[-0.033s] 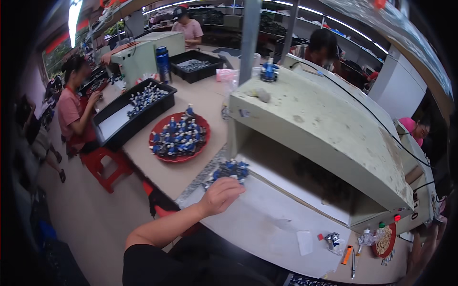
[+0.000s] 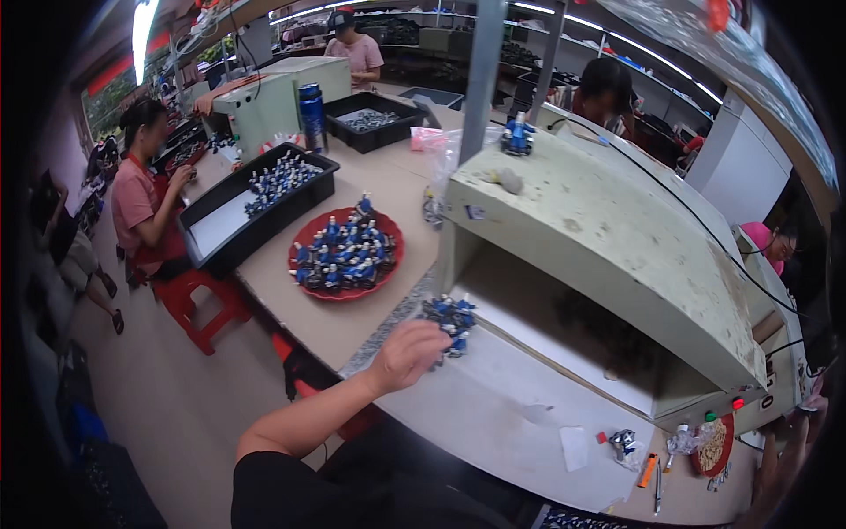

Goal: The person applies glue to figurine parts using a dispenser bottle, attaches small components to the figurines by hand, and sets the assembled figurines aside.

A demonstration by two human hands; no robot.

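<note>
My left hand (image 2: 407, 354) reaches in from the lower left, back of the hand up. Its fingers are bent and held together against the near left side of a small pile of blue, white and dark toy figures (image 2: 454, 319). Whatever lies between the fingertips is hidden. The pile sits on the whitish work sheet (image 2: 493, 379), in front of the opening of a pale green hooded machine (image 2: 608, 229). Farther left, a red scalloped plate (image 2: 403, 256) carries many similar figures (image 2: 348, 251). My right hand is not in view.
A black tray (image 2: 225, 256) with more figures stands beyond the plate, near a blue bottle (image 2: 312, 115). At right lie a paper piece (image 2: 574, 448), an orange cutter (image 2: 649, 471) and a red bowl (image 2: 724, 451) of small beige parts. Co-workers sit around; a red stool (image 2: 207, 309) stands left.
The whole scene has shifted slightly right in the picture. My left hand has drawn back a little to the left relative to the pile, and its fingers now point more toward the figures.
</note>
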